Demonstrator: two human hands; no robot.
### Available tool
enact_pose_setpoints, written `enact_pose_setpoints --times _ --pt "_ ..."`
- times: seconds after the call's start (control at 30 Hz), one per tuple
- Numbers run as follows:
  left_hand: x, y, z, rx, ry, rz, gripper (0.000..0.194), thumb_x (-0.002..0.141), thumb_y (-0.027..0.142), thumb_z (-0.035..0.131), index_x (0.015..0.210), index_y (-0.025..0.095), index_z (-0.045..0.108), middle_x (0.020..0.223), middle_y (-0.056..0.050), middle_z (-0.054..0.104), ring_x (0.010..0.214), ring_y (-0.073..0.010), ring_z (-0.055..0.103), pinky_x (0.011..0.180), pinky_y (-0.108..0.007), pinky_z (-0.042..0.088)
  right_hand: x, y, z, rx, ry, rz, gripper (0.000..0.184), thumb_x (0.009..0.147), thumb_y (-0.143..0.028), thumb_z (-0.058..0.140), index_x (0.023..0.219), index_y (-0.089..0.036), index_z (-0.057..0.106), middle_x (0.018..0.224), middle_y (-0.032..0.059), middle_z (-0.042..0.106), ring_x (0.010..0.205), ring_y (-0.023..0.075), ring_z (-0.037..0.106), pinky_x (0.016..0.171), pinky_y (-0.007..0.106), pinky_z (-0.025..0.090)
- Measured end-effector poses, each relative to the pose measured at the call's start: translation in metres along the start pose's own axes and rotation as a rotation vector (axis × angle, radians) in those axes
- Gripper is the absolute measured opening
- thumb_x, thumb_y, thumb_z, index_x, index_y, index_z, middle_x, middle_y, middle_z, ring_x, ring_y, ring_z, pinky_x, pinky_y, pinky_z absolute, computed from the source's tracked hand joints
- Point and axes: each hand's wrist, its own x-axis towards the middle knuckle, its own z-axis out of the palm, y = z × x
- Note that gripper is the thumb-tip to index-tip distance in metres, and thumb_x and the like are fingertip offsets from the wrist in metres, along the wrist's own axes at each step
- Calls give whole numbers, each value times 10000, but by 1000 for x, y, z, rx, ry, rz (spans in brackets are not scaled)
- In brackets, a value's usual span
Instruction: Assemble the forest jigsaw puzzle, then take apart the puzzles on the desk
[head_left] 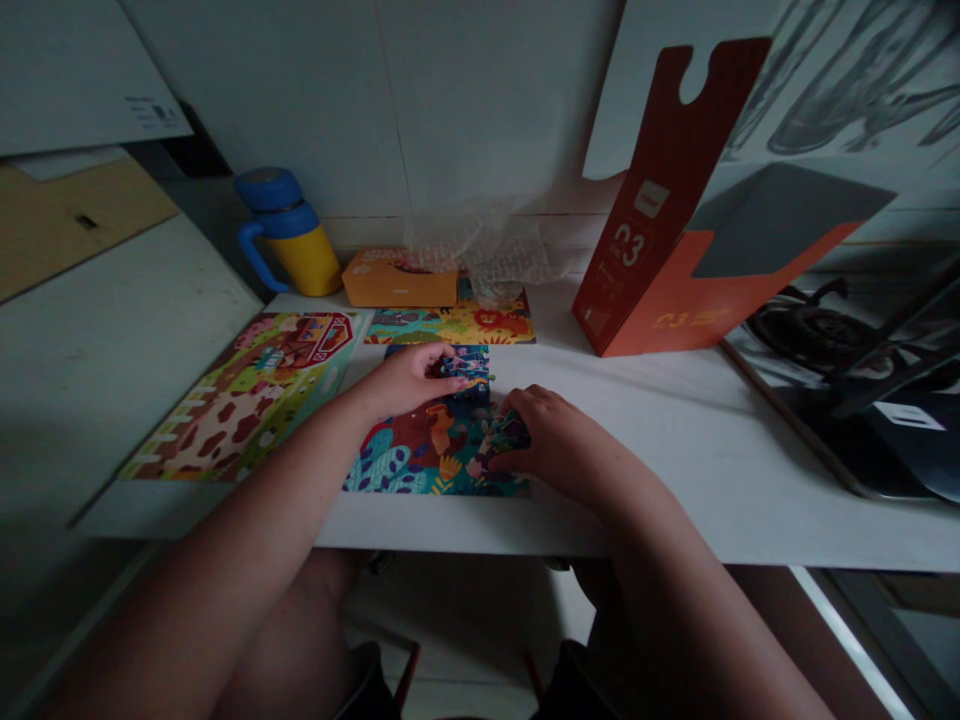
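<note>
Treating the white tabletop as a firm base, keep everything flat on it. Avoid brushing the farm-animal picture, spread out to the left. Brace the darker animal picture, lying near the front edge and partly under both hands, to stop any skewing. Notice the right hand, curled narrowly at that picture's right side; impossible to tell whether pinching or just pressing. Notice also the left hand, with thumb and fingers drawn close around a small dark-printed piece towards the top; hard to say whether gripped or merely touched. Best to match printed lines first, then press straight down, gently.
</note>
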Motion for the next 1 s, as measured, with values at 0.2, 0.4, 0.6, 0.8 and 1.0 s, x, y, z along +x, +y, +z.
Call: enact_pose_setpoints --times 0.2,0.4,0.6,0.8,1.0 --pt "0 -2 0 3 -6 2 459 792 434 857 1116 179 656 1156 -91 770 1058 -253 716 1006 -451 527 0 -1 0 11 16 15 571 758 -411 901 1203 -197 614 1172 125 670 1060 286 623 885 363 461" --pt "0 0 1 0 3 2 480 777 442 868 1115 179 653 1137 -76 767 1050 -249 713 1000 -445 529 -2 -5 -1 50 30 -30 550 757 -310 905 1206 -203 606 1190 95 635 1038 249 636 903 355 486" --pt "-2 6 1 -17 -10 7 502 778 457 873 1127 166 661 1160 -97 757 1078 -263 704 1003 -447 530 -6 -11 -3 87 42 -80 615 808 -227 855 1345 -227 556 1326 122 623 1131 260 664 957 356 503" --pt "-3 8 1 -9 -28 -1 486 790 461 864 1131 173 671 1164 -99 757 1063 -258 703 1009 -456 528 -7 -9 -16 71 47 -75 375 869 -224 793 1222 -232 667 1155 69 765 1024 250 717 869 324 498" --pt "-3 4 1 -12 -35 13 477 802 457 850 1145 174 676 1162 -85 752 1071 -253 698 1003 -444 532 -16 -3 -28 107 -221 -58 521 746 -335 904 1236 -321 726 1084 11 786 941 241 730 808 313 513"
